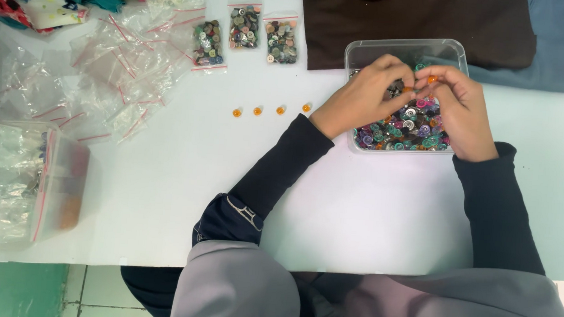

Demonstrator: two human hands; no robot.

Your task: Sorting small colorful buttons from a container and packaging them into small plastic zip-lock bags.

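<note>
Clear plastic forms the tub (371, 51) that we see from the head camera, set on a white table (159, 189) and filled with mixed coloured buttons (411, 132). Our left hand (362, 94) hovers over the tub's left part, fingers curled and pinched together on something too small for us to make out. Our right hand (457, 112) is curled over the right part, its fingertips pinching a small orange button (432, 78). The two hands meet fingertip to fingertip above the tub. Four more orange buttons (269, 110) lie in a row on the table just left of the tub. Farther left lie three filled button bags (245, 35), empty zip bags (128, 66), and a second plastic container (18, 185). Brown cloth (440, 23) lies behind the tub.
</note>
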